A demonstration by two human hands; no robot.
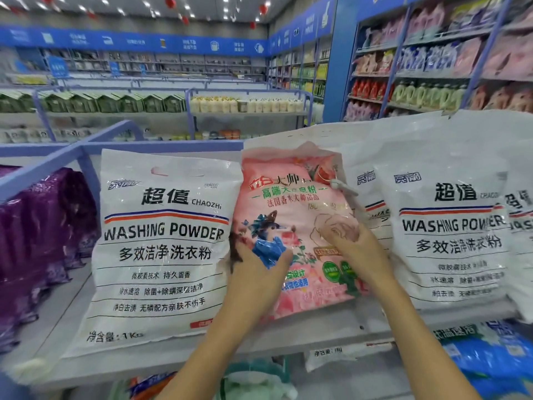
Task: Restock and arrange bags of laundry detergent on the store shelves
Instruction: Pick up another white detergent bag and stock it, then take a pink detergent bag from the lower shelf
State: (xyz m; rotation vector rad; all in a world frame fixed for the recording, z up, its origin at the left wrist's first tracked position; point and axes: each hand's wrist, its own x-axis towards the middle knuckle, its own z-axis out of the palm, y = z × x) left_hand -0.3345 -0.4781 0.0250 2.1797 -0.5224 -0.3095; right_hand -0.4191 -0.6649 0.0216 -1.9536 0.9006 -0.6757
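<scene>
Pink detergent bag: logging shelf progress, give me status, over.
Left hand and right hand both gripping the pink bag. Bag propped on the shelf between white washing powder bags. Nothing in the way.

Bags stood in a row on the shelf (57,321).
The floral bag (297,226) leaned between washing-powder bags at its nine (161,249) and three o'clock (452,235); foil bags (43,232) sat farther toward nine.

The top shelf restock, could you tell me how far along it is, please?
Done: white washing powder bags and already lean upright on the shelf, purple bags at the left. In hand: left hand and right hand press the pink bag between them. Left: seating that bag; it stands tilted.
</scene>
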